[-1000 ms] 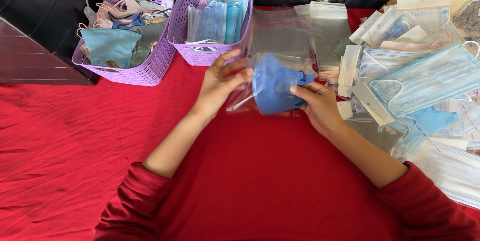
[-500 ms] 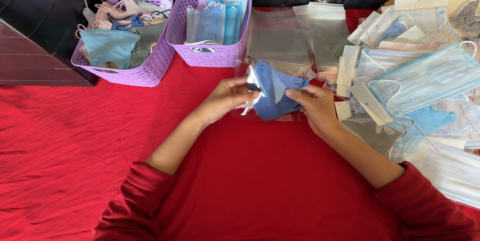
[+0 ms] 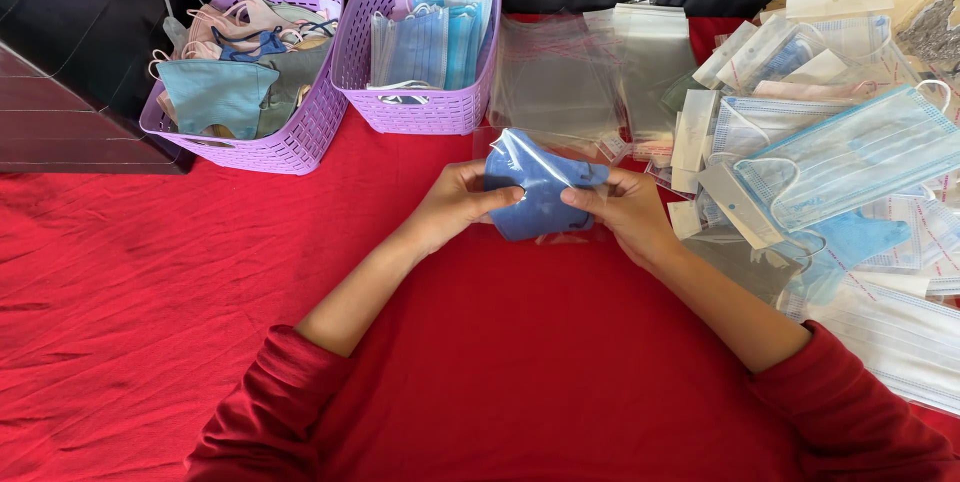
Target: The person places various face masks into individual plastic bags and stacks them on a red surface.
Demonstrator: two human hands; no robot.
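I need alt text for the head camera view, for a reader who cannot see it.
Two hands, left hand and right hand, hold a blue mask in a clear bag over a red cloth. Two purple baskets of masks stand behind; packed masks lie right.

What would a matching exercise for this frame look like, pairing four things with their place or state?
Things:
1. dark blue mask
2. left basket
3. right basket
4. empty clear bags

Places or states:
A. holds flat light blue pleated masks
B. stacked on the red cloth behind the hands
C. holds mixed pink, grey and teal masks
D. held by the left hand and right hand, inside a clear bag

Pairs: 1-D, 2-C, 3-A, 4-B
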